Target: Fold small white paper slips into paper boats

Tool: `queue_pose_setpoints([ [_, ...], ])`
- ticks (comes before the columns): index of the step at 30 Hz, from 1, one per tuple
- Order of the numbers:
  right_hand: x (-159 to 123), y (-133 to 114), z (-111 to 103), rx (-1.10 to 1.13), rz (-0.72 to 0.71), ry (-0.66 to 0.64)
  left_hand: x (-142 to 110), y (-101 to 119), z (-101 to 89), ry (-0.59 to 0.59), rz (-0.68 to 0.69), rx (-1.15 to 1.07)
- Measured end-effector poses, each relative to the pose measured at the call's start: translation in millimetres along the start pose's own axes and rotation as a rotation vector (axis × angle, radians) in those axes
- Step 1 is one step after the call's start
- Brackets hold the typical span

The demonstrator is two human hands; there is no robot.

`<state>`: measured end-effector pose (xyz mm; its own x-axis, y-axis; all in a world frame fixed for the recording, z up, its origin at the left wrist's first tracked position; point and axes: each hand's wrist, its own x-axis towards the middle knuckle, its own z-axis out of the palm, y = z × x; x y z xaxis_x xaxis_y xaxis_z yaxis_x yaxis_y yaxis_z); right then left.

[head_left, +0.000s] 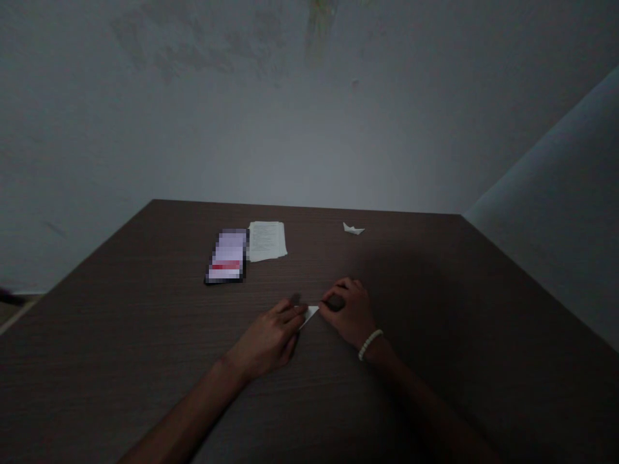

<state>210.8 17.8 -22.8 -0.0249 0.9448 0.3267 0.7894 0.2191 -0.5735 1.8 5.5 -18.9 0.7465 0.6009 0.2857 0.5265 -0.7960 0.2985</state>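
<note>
The small folded paper lies on the worktop, toward its near edge, under the left hand's pressing fingers. The right hand seems to pinch its right corner, though shadow blurs this. Toward the far edge sit a pixelated phone, printed sheets and, farther right, a paper boat.

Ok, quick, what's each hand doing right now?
Left hand: fingers pressed over the folded white paper.
Right hand: fingers curled, thumb side at the paper's pointed tip; grip unclear.

Dim room, soft shadows, pixelated screen
</note>
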Motion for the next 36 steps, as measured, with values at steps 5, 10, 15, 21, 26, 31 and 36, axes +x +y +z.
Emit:
queue_pose_setpoints([
  [5,-1.7,5.7,-1.8,0.017,-0.056,-0.002,-0.1,2.1,-2.1,0.061,-0.035,0.052],
  [10,-0.3,13.0,-1.5,0.072,-0.284,-0.082,-1.6,-0.8,1.9,0.113,-0.138,0.087],
  [15,-1.4,14.1,-5.7,0.026,-0.444,-0.182,-1.9,-1.7,2.5,0.123,-0.217,0.113],
  [21,-3.1,11.1,-7.6,-0.004,-0.433,-0.179,-3.0,-2.5,4.4,0.154,-0.166,0.059],
  [26,-3.7,11.4,-5.7,-0.016,-0.427,-0.182,-3.5,-5.8,8.7,0.175,-0.141,0.069],
  [31,-3.4,9.2,-6.0,-0.024,-0.437,-0.177,-3.1,-4.8,8.1,0.202,-0.112,0.093],
  [36,-3.2,7.6,-4.3,-0.015,-0.449,-0.159,-2.3,-2.2,4.5,0.216,-0.076,0.173],
])
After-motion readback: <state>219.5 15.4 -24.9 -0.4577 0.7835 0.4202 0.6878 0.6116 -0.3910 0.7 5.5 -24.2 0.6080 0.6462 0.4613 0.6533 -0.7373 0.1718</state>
